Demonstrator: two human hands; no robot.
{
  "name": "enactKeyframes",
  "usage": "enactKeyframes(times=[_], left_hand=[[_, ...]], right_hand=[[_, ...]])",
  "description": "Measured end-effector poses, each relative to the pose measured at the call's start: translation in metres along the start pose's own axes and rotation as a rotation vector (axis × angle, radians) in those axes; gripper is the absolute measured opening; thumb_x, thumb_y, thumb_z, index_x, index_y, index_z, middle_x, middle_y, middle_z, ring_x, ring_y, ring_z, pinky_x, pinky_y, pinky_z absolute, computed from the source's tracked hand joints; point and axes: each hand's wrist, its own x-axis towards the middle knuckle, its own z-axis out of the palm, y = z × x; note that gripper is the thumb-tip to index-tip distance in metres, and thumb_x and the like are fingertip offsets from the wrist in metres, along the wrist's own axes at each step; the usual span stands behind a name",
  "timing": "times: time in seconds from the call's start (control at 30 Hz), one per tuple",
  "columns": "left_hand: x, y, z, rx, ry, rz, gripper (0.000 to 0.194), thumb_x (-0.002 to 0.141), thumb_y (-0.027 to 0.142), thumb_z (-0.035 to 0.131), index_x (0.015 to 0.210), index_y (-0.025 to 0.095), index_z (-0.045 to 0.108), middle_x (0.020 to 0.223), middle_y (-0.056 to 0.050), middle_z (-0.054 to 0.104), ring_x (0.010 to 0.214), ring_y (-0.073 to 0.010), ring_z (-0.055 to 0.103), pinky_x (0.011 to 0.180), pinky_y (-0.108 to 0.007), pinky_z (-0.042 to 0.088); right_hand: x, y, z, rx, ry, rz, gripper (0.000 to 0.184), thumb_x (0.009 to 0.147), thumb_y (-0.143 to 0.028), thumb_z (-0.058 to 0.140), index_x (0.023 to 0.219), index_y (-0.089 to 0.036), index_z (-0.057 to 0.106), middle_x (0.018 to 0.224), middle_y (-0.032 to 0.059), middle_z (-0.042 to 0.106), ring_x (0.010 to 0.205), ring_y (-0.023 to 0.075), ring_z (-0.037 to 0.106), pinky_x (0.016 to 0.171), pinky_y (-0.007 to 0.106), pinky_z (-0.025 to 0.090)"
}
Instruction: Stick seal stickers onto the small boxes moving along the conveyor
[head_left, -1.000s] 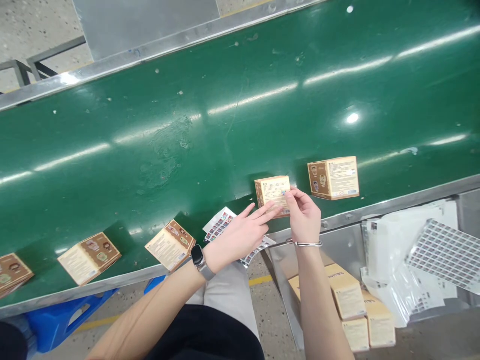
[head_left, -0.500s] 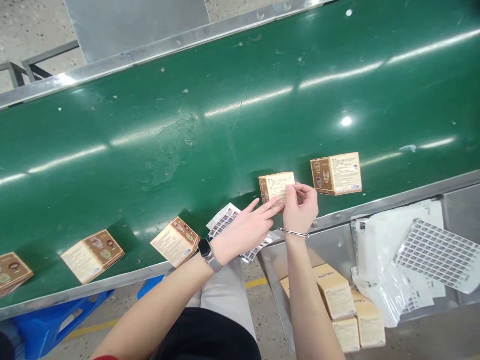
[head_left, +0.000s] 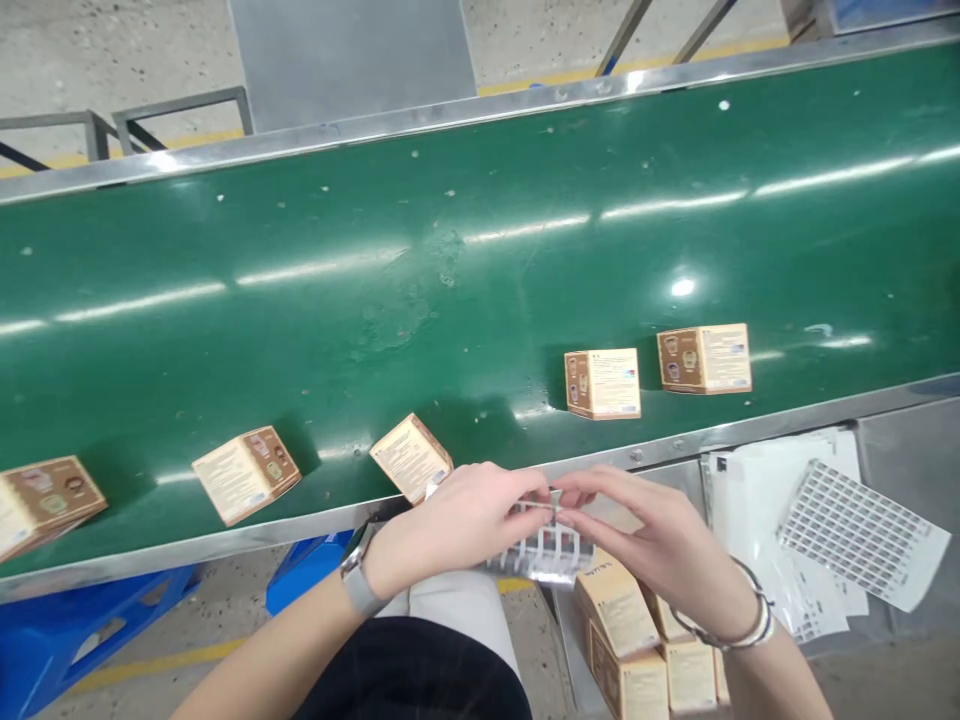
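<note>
My left hand (head_left: pixel 457 525) and my right hand (head_left: pixel 660 545) meet just below the belt's near rail, over a sticker sheet (head_left: pixel 544 550). The left hand's fingers grip the sheet from above. The right hand's thumb and forefinger pinch at a small sticker on the sheet's top edge. On the green conveyor belt (head_left: pixel 420 260) several small tan and brown boxes lie along the near edge. One box (head_left: pixel 602 383) rests just beyond my hands, another box (head_left: pixel 705 358) to its right, and a tilted box (head_left: pixel 411 457) sits by my left hand.
Two more boxes (head_left: pixel 246 473) (head_left: pixel 46 500) lie further left on the belt. A steel tray at the right holds white sheets and a gridded sticker sheet (head_left: pixel 859 533). Stacked boxes (head_left: pixel 630 640) sit below my right wrist. A blue stool (head_left: pixel 90 625) stands under the belt.
Both hands have left the box on the belt and drawn back below the rail onto the sticker sheet. The view has shifted, and the boxes now sit further right.
</note>
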Motion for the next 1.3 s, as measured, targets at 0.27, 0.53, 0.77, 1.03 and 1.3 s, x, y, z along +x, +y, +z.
enactKeyframes(times=[0.27,0.53,0.77,1.03,1.3], left_hand=[[-0.062,-0.016,0.008,-0.248,0.044,-0.186,0.013,0.089,0.027,0.065,0.080,0.018,0.063,0.070,0.003,0.062,0.068,-0.0119,0.058,0.061,-0.021,0.037],[-0.075,-0.023,0.036,-0.231,0.141,-0.222,0.014,0.090,0.022,0.058,0.080,0.018,0.066,0.067,0.002,0.063,0.060,-0.0118,0.055,0.056,-0.023,0.035],[-0.059,-0.022,0.059,-0.290,0.263,-0.228,0.019,0.091,0.024,0.053,0.080,0.018,0.067,0.068,0.001,0.066,0.062,-0.0137,0.059,0.055,-0.024,0.037],[-0.037,-0.028,0.074,-0.487,0.330,-0.286,0.021,0.088,0.030,0.052,0.079,0.016,0.066,0.071,0.000,0.068,0.063,-0.0136,0.061,0.055,-0.023,0.040],[-0.019,-0.027,0.073,-0.404,0.387,-0.307,0.019,0.092,0.026,0.050,0.083,0.017,0.064,0.074,0.001,0.067,0.065,-0.0133,0.059,0.056,-0.024,0.041]], right_hand=[[-0.006,-0.022,0.039,-0.014,-0.174,-0.033,0.015,0.090,-0.036,0.064,0.101,-0.026,0.069,0.079,0.0001,0.073,0.065,0.0149,0.070,0.059,0.023,0.058],[-0.015,-0.019,0.052,-0.062,-0.319,-0.054,0.018,0.095,-0.026,0.053,0.083,-0.025,0.065,0.073,-0.0003,0.069,0.061,0.0138,0.066,0.053,0.023,0.054],[-0.023,-0.001,0.045,-0.397,-0.172,-0.420,0.017,0.097,-0.019,0.051,0.093,-0.024,0.067,0.084,0.0044,0.073,0.074,0.0190,0.068,0.069,0.033,0.056],[-0.025,0.026,0.045,-0.486,-0.021,-0.645,0.021,0.090,-0.008,0.058,0.098,-0.023,0.068,0.099,0.0081,0.076,0.095,0.0240,0.070,0.080,0.040,0.056],[0.003,0.066,0.033,0.109,0.106,0.002,0.013,0.089,-0.031,0.060,0.079,-0.024,0.065,0.109,0.0092,0.072,0.104,0.0254,0.067,0.089,0.045,0.055]])
